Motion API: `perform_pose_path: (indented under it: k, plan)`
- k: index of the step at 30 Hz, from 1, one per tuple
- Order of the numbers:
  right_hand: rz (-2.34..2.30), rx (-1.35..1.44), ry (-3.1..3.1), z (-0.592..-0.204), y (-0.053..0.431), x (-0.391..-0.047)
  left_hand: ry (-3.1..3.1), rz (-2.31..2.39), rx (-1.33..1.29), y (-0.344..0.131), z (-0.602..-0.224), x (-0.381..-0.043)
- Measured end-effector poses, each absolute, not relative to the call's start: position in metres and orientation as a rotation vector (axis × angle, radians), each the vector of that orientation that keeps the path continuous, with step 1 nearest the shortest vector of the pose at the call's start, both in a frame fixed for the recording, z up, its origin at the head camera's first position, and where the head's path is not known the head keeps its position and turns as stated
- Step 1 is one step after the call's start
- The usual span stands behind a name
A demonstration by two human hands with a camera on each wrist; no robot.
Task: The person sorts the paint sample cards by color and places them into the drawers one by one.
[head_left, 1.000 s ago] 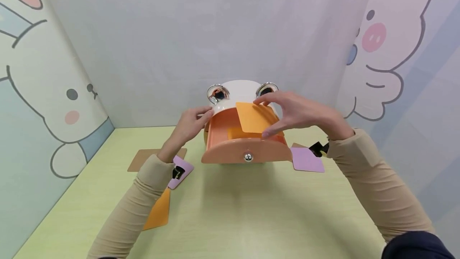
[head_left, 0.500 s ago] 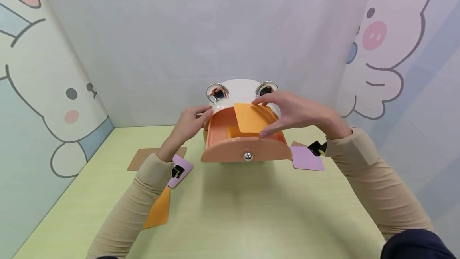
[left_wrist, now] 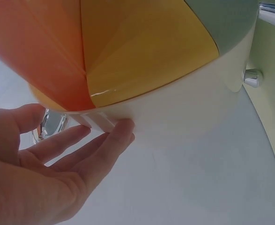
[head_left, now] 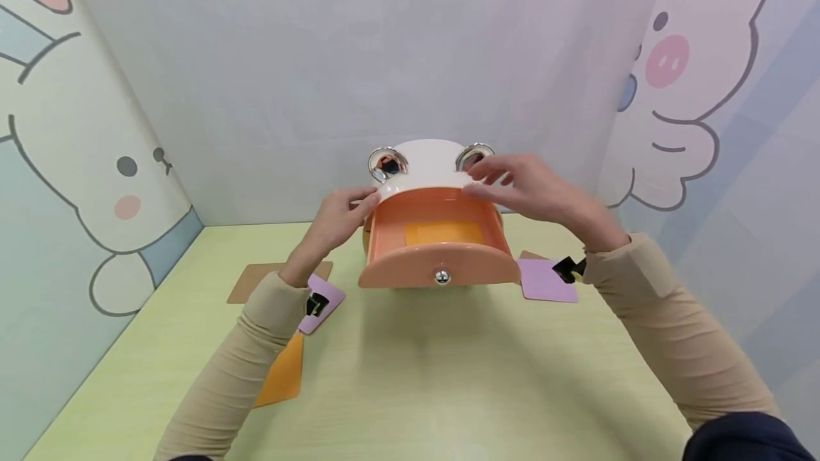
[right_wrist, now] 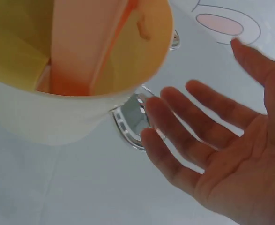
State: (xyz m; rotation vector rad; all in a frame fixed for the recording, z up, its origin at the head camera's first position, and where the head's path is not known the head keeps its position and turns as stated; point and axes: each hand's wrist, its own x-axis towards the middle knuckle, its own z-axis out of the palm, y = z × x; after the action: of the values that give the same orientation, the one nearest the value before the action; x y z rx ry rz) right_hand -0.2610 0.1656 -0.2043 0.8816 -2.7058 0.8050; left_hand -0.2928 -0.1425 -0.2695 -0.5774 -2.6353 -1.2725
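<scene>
In the middle, near the back of the surface [head_left: 435, 375], sits a white animal-faced drawer box [head_left: 430, 162]. It has two big eyes with shiny silver rings: a left eye [head_left: 387, 165] and a right eye [head_left: 470, 156], partly hidden. Its peach drawer [head_left: 400, 267] is pulled out toward the person, with a round silver knob [head_left: 442, 277] on the front. An orange card [head_left: 445, 233] lies inside; I can't tell if it is just one.

The left hand [head_left: 339, 219] touches the white edge on the left side of the box. Its fingers are stretched out and rest on the shell, not wrapped around it. The right hand [head_left: 528, 189] is up by the right eye. It holds nothing, and its fingers are loose and spread out. I can't tell if a fingertip touches the box.

The left wrist view shows a yellow panel [left_wrist: 146, 51] next to the drawer, then a grey-green panel [left_wrist: 231, 26], and small silver pegs [left_wrist: 253, 77].

Some cards lie on the surface. On the left are a brown card [head_left: 256, 282], a purple card [head_left: 332, 297] and another orange card [head_left: 285, 372], each partly covered by the left arm. On the right, a second purple card [head_left: 544, 283] lies in front of a bit of a second brown card [head_left: 532, 255].

The person wears tan sleeves [head_left: 673, 333]. A bunny picture [head_left: 96, 183] is on the left wall, and a pig picture [head_left: 692, 41] is on the right.
</scene>
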Motion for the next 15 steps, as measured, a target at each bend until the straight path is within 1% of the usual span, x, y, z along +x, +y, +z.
perform_pose_path:
  k: [4,9,15]
  plan:
    - [0.827,0.71,-2.637,-0.221,0.17,-0.27,-2.646,-1.245,-0.568,-0.143,-0.269,-0.293]
    - [0.842,0.576,-2.594,-0.241,0.175,-0.281,-2.647,-1.206,-0.576,-0.143,-0.268,-0.292]
    - [0.865,0.523,-2.573,-0.253,0.177,-0.288,-2.695,-1.162,-0.534,-0.157,-0.275,-0.29]
